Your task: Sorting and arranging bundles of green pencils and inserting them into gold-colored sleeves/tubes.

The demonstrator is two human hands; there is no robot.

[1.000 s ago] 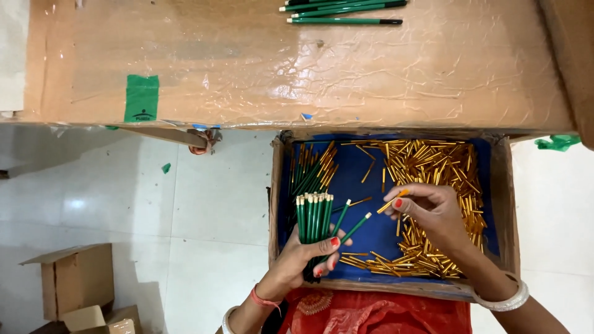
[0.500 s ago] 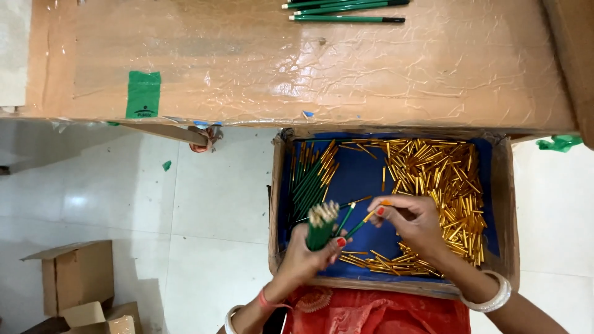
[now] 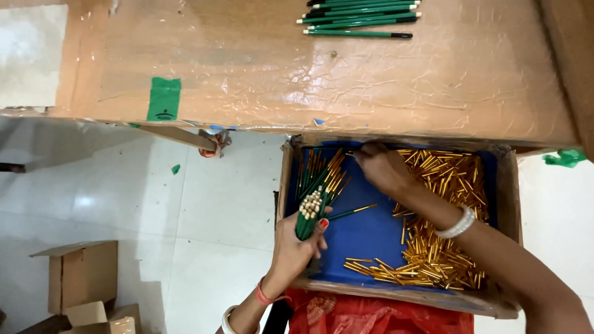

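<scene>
A taped brown cardboard tabletop (image 3: 309, 80) is seen above a pale tiled floor (image 3: 204, 204), with a blue-lined box (image 3: 365, 232) of gold ferrules (image 3: 433, 247) below its edge. A bundle of green pencils (image 3: 309, 213) is gripped upright by the left hand (image 3: 297, 247), its long axis tilted slightly right, ends toward the camera. The right hand (image 3: 383, 170) is reached to the box's far edge, fingers curled; whether anything is pinched cannot be told.
</scene>
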